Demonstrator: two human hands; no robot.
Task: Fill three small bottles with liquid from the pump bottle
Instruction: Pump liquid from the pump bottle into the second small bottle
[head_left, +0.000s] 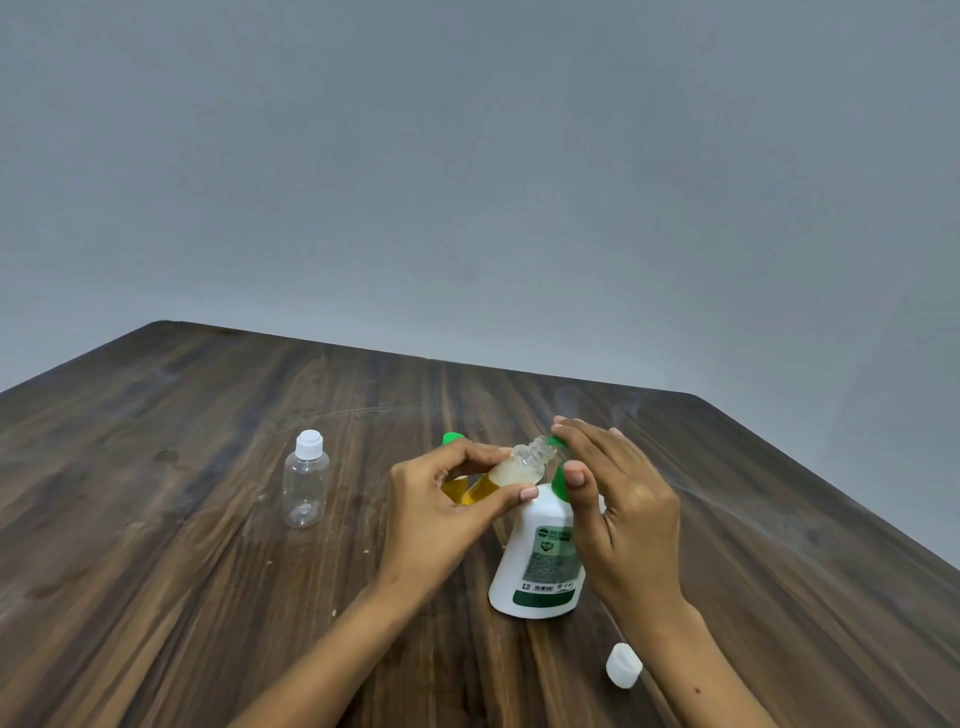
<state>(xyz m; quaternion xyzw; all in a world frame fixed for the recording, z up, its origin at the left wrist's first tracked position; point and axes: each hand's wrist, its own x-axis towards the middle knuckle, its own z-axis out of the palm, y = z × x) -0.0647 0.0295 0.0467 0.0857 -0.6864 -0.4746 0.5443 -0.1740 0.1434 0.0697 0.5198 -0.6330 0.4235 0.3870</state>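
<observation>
Your left hand (452, 499) pinches a small clear bottle (519, 465) between thumb and fingers, tilted, its uncapped threaded neck pointing at the green pump nozzle (557, 441). Yellow liquid sits in its lower part, foam above. Your right hand (618, 499) rests on the pump head, fingers straight over the top, thumb against the green collar. The white pump bottle (540, 561) stands on the dark wood table (208, 597); its green label's print is too blurred to read. An empty clear bottle with a white cap (306, 480) stands well to the left. A loose white cap (623, 665) lies near your right wrist. A green cap (451, 439) peeks out behind your left hand.
</observation>
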